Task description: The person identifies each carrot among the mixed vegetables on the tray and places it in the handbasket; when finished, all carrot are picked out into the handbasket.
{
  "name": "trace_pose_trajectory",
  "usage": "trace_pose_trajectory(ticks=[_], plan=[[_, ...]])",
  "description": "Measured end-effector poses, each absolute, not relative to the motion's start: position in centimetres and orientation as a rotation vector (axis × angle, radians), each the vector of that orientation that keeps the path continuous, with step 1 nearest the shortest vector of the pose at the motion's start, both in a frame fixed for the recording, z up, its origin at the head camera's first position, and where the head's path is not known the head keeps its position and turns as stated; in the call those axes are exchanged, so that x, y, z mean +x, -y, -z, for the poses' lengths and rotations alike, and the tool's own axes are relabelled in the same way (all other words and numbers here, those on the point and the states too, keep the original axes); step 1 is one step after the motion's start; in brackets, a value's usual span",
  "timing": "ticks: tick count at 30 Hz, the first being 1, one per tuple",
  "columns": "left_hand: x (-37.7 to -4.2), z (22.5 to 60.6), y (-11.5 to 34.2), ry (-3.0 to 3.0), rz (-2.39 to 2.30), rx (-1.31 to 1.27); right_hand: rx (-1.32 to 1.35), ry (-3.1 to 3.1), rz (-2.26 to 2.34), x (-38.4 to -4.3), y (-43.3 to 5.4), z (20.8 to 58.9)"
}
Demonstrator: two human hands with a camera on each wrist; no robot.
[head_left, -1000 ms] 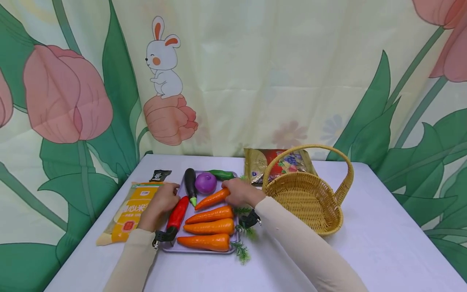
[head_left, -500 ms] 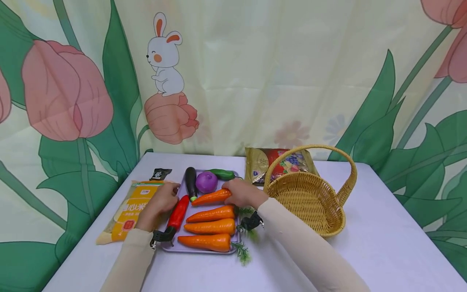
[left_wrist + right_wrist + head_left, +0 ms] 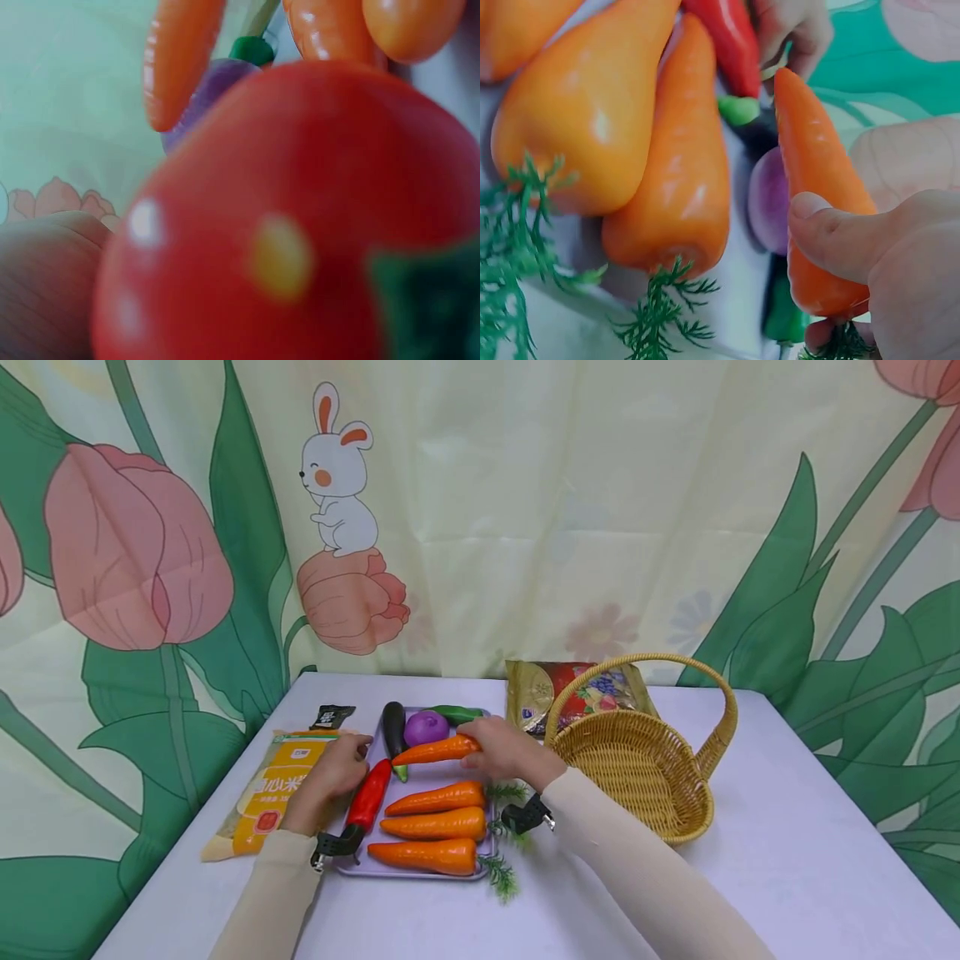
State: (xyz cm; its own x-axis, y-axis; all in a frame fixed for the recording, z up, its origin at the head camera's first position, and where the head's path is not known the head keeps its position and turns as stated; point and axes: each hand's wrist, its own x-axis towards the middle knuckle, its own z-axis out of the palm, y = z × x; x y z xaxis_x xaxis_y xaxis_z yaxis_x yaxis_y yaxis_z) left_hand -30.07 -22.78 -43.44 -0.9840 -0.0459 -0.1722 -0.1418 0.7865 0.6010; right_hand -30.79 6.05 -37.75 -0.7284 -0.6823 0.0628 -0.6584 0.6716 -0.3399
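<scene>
My right hand (image 3: 502,747) grips a carrot (image 3: 438,749) by its thick end, raised over the purple tray (image 3: 412,876). In the right wrist view the thumb presses along the carrot (image 3: 817,165), green leaves below. Three more carrots (image 3: 435,823) lie side by side on the tray. My left hand (image 3: 330,777) is at the tray's left rim, beside a red pepper (image 3: 370,793); whether its fingers pinch the rim is unclear. That red pepper (image 3: 315,172) fills the left wrist view. An eggplant (image 3: 392,727), a purple onion (image 3: 427,728) and a green pepper (image 3: 457,714) lie at the back.
Right of the tray stands a wicker basket (image 3: 630,777) with a tall handle. Behind it lies a gold and red food bag (image 3: 540,693). A yellow bag (image 3: 277,789) and a small black packet (image 3: 332,717) lie to the left. A printed curtain (image 3: 525,527) hangs behind the table.
My right hand has lifted the carrot up from the others, and its tip has swung to lie nearly level over the eggplant's stem end. The left hand has stayed in place.
</scene>
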Motion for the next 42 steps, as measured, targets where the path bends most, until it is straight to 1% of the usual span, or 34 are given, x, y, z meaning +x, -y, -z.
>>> trace_pose_trajectory(ticks=[4,11,22,26,30,42], plan=[[-30.1,43.4,22.8,-2.831,-0.972,-0.138,-1.120,-2.819,0.591,-30.2,-6.4,37.5],[-30.1,43.4,22.6,-2.824,-0.973,-0.171,-0.958,-2.820,0.780,-28.6,-7.4,36.5],[-30.1,43.3,22.9,-2.821,-0.975,-0.131,-0.784,-2.775,1.189,-25.8,-9.7,35.9],[-30.1,43.4,22.9,-2.823,-0.976,-0.138,-0.754,-2.794,1.226,-24.8,-10.8,35.5],[-30.1,43.4,22.7,-2.817,-0.983,-0.150,-0.754,-2.824,1.207,-23.8,-11.9,35.2],[-30.0,43.3,22.6,-2.814,-0.987,-0.165,-0.907,-2.897,1.278,-21.6,-14.8,33.3]])
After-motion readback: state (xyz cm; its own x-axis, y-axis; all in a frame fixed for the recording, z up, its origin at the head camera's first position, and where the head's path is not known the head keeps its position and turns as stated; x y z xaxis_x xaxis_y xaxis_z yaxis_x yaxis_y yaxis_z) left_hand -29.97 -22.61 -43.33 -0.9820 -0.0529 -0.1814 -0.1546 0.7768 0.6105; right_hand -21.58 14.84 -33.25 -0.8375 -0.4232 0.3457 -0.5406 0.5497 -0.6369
